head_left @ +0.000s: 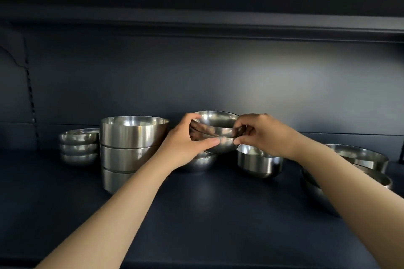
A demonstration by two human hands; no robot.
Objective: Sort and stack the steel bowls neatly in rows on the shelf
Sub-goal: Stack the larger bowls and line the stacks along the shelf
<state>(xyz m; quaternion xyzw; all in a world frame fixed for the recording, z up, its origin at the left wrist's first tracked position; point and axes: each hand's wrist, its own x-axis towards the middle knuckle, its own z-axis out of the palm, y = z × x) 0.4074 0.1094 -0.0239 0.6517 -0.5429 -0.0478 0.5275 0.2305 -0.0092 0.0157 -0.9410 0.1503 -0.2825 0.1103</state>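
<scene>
A small round steel bowl (217, 129) hangs above the dark shelf (196, 214), with what looks like a second bowl nested under it. My left hand (185, 142) grips its left side, thumb underneath and fingers over the rim. My right hand (260, 133) grips its right side the same way. Directly below sits another small bowl (200, 162), partly hidden by my left wrist. A stack of three tall bowls (131, 150) stands to the left. Further left is a stack of three small bowls (79, 146).
A medium bowl (260, 162) sits right of centre. Wide shallow bowls (363, 157) lie at the far right, partly behind my right forearm. An upper shelf (196, 22) overhangs. The back panel (196, 85) is close behind the bowls.
</scene>
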